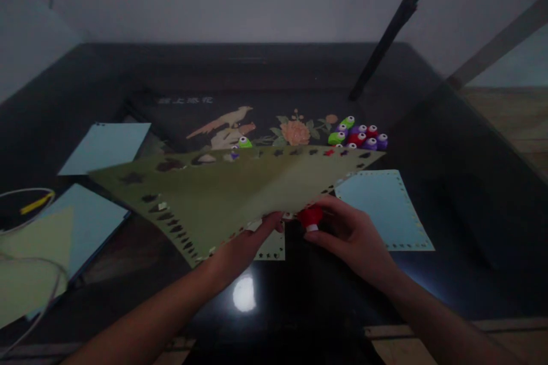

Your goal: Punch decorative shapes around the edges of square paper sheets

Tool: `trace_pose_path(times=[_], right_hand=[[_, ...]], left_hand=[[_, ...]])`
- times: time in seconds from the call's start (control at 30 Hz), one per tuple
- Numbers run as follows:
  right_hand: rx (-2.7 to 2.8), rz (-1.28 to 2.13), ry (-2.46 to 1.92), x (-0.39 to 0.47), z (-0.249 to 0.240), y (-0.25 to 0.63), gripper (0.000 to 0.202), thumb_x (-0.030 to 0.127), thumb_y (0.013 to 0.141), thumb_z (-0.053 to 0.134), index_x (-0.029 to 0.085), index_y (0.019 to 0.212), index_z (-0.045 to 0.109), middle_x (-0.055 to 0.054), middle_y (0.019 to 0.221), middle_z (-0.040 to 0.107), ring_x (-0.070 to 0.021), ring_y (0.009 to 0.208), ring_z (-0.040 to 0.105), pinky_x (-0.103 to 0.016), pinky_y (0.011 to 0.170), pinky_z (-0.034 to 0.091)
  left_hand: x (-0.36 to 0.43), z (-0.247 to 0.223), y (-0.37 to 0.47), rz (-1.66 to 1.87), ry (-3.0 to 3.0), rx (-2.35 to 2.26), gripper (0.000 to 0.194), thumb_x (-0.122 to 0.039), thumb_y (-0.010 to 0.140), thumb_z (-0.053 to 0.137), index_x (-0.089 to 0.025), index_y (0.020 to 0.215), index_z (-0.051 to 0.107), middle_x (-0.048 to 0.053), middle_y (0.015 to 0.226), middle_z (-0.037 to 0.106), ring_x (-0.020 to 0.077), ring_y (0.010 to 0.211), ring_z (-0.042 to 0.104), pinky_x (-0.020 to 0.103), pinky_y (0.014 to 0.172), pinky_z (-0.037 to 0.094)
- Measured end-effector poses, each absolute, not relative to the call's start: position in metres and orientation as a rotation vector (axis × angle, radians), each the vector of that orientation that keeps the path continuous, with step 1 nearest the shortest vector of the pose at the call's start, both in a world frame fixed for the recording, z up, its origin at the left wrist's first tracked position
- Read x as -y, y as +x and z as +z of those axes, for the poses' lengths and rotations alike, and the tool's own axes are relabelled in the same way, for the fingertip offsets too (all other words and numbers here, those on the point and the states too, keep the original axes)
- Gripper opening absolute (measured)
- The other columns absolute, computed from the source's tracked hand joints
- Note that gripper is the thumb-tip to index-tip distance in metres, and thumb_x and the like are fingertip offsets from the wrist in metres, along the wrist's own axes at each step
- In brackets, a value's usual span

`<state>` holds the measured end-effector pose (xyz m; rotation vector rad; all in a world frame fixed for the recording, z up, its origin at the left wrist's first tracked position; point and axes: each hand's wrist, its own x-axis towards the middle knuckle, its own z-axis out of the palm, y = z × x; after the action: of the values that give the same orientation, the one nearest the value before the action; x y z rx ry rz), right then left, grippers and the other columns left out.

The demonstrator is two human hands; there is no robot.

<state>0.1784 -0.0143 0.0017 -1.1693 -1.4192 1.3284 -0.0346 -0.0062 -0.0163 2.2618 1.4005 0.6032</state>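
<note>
A large yellow-green sheet (pixel 240 188) with shaped holes punched along its edges is raised and tilted over the dark table. My left hand (pixel 252 239) grips its near edge, thumb on top. My right hand (pixel 346 234) holds a small red punch (pixel 311 218) between thumb and fingers, at the sheet's near right edge, just right of my left fingertips. Whether the punch is around the paper I cannot tell. Under the raised sheet, part of a pale punched sheet (pixel 274 245) shows. A light blue sheet (pixel 385 205) with punched edges lies to the right.
Several green, purple and red punches (pixel 357 136) cluster behind the sheet, with one green punch (pixel 244 142) further left. Blue sheets (pixel 107 145) and a yellow-green sheet (pixel 34 262) lie at left, beside a white cable (pixel 55 291). The dark table (pixel 299 296) has a glossy top.
</note>
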Motion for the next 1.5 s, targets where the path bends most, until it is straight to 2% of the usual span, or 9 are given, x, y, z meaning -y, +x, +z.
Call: trace_pose_path(times=[0.2,0.37,0.47,0.57,0.67,0.73,0.87,1.23,1.5], right_hand=[[1.497,1.2,-1.156,0.015,0.007,0.181,0.032,0.024,0.077,0.069,0.027,0.108,0.061,-0.002,0.1,0.067,-0.0152,0.089,0.065,-0.029,0.077,0.054],[1.687,1.059,-1.206,0.009,0.015,0.19,0.03,0.025,0.083,0.063,0.025,0.112,0.059,-0.005,0.106,0.065,-0.0173,0.096,0.063,-0.031,0.081,0.052],[1.866,0.97,-1.159,0.006,0.017,0.193,0.03,0.022,0.082,0.063,0.023,0.112,0.059,-0.006,0.105,0.066,-0.0181,0.096,0.063,-0.033,0.083,0.051],[1.984,0.92,-1.074,0.007,0.019,0.192,0.032,0.016,0.082,0.062,0.023,0.113,0.058,-0.006,0.105,0.065,-0.0181,0.097,0.062,-0.033,0.083,0.051],[2.024,0.875,-1.044,0.009,0.019,0.191,0.035,0.012,0.081,0.061,0.024,0.114,0.058,-0.006,0.106,0.064,-0.018,0.098,0.062,-0.033,0.084,0.051],[2.025,0.833,-1.044,0.01,0.02,0.191,0.037,0.011,0.081,0.061,0.025,0.115,0.058,-0.006,0.106,0.064,-0.0181,0.098,0.062,-0.034,0.083,0.052],[2.025,0.717,-1.04,0.014,0.019,0.192,0.038,0.012,0.081,0.061,0.024,0.116,0.056,-0.006,0.107,0.064,-0.0177,0.097,0.063,-0.032,0.082,0.053],[1.98,0.568,-1.094,0.022,0.023,0.188,0.033,0.012,0.083,0.061,0.025,0.112,0.054,-0.006,0.104,0.067,-0.0192,0.097,0.064,-0.035,0.082,0.055],[1.961,0.528,-1.157,0.025,0.023,0.188,0.037,0.014,0.082,0.064,0.026,0.116,0.054,-0.005,0.101,0.067,-0.0189,0.093,0.065,-0.033,0.079,0.055]], left_hand=[[0.001,-0.004,-0.02,0.392,1.85,-1.308,0.039,-0.036,0.095,0.039,-0.022,0.067,0.062,0.0,0.068,0.067,0.0169,0.066,0.062,0.034,0.074,0.05],[0.015,0.032,-0.02,-0.013,1.806,-0.759,0.024,-0.039,0.086,0.059,-0.018,0.078,0.066,-0.001,0.066,0.065,0.0117,0.058,0.058,0.02,0.049,0.041],[0.022,0.067,-0.026,0.04,1.852,-0.389,0.009,-0.018,0.087,0.058,-0.019,0.087,0.067,-0.002,0.074,0.071,0.0076,0.063,0.062,0.015,0.058,0.046],[0.01,0.09,-0.026,0.461,2.171,-0.584,0.014,-0.011,0.089,0.055,-0.021,0.094,0.064,-0.002,0.082,0.071,0.0076,0.074,0.065,0.016,0.07,0.049],[-0.009,0.089,-0.018,0.671,2.695,-0.928,0.018,-0.014,0.086,0.058,-0.019,0.103,0.063,0.007,0.109,0.07,0.0205,0.101,0.063,0.036,0.092,0.047],[-0.017,0.081,-0.012,0.575,2.869,-1.038,0.017,-0.016,0.086,0.058,-0.016,0.102,0.063,0.007,0.103,0.071,0.0228,0.096,0.064,0.044,0.098,0.042],[-0.015,0.07,-0.007,0.517,2.968,-1.121,0.012,-0.012,0.088,0.055,-0.018,0.088,0.065,0.001,0.079,0.071,0.018,0.076,0.065,0.041,0.093,0.043],[-0.007,0.08,-0.008,0.779,3.007,-1.058,0.022,-0.013,0.091,0.051,-0.018,0.075,0.064,-0.002,0.069,0.068,0.0153,0.065,0.062,0.036,0.076,0.043],[-0.005,0.082,-0.004,0.743,3.011,-1.075,0.029,-0.013,0.092,0.046,-0.02,0.07,0.063,-0.003,0.064,0.066,0.0135,0.062,0.059,0.035,0.078,0.045]])
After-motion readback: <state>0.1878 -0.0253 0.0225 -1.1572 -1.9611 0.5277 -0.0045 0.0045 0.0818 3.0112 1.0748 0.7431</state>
